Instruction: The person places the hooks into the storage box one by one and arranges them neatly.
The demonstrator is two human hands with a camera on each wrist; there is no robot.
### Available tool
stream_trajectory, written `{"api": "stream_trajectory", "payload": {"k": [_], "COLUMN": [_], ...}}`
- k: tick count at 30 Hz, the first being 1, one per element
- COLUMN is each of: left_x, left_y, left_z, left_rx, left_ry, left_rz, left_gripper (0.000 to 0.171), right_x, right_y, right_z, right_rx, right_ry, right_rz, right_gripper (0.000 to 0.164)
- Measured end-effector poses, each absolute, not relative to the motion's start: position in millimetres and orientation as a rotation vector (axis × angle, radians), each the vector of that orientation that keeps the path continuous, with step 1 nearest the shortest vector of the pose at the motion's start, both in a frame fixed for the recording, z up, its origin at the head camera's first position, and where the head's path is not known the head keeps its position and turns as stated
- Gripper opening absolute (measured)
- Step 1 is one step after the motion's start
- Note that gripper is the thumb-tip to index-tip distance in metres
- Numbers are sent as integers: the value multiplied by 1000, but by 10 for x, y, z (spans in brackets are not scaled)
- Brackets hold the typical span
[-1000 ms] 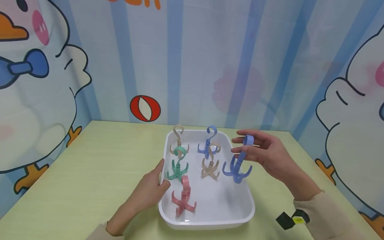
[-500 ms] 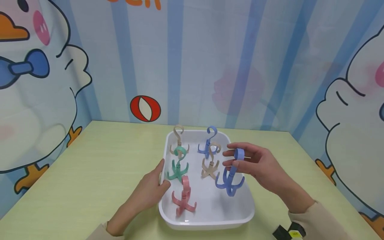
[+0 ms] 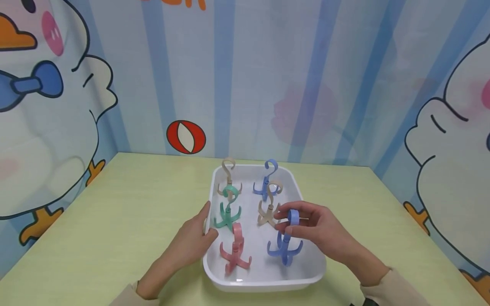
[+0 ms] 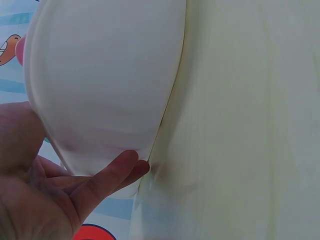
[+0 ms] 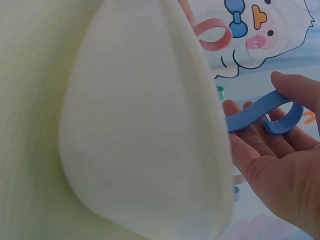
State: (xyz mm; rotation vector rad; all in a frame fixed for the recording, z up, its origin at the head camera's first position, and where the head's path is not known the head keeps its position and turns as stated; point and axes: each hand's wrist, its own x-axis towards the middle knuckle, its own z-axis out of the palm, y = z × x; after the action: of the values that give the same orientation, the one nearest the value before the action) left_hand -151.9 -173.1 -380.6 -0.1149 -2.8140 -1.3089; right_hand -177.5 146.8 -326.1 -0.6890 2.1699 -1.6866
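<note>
A white plastic tray holds several multi-pronged hanging hooks. My left hand grips its left rim, thumb over the edge and fingers against the outer wall. Over the tray's near right part, my right hand pinches a blue hook by its stem just below the curl, prongs downward. The right wrist view shows the thumb on this blue hook's curved top, while the tray's wall hides its prongs. On the near left stands a pink hook, with a green hook behind it.
Two beige hooks, one at the back left and one right of centre, stand in the tray, with another blue hook at the back right. The pale yellow table ends at a striped cartoon backdrop.
My right hand has brought the blue hook leftward, toward me and down, from the tray's right edge to inside its near right part. The left hand keeps its grip on the rim.
</note>
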Motion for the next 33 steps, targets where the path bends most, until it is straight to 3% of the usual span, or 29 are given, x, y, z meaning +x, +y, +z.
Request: {"api": "stream_trajectory", "payload": {"k": [20, 33], "left_x": [-1536, -1526], "left_y": [-1723, -1726], "left_z": [-3780, -3796], "left_rx": [-102, -108], "left_ry": [-2821, -2819], "left_rz": [-1288, -1290], "left_gripper": [79, 79], "right_x": [-1745, -1690], "right_y": [1430, 1473], "right_z": [-3439, -3443], "right_rx": [-664, -687], "right_ry": [2154, 2173], "right_rz": [-1644, -1626], "right_gripper": [43, 58]}}
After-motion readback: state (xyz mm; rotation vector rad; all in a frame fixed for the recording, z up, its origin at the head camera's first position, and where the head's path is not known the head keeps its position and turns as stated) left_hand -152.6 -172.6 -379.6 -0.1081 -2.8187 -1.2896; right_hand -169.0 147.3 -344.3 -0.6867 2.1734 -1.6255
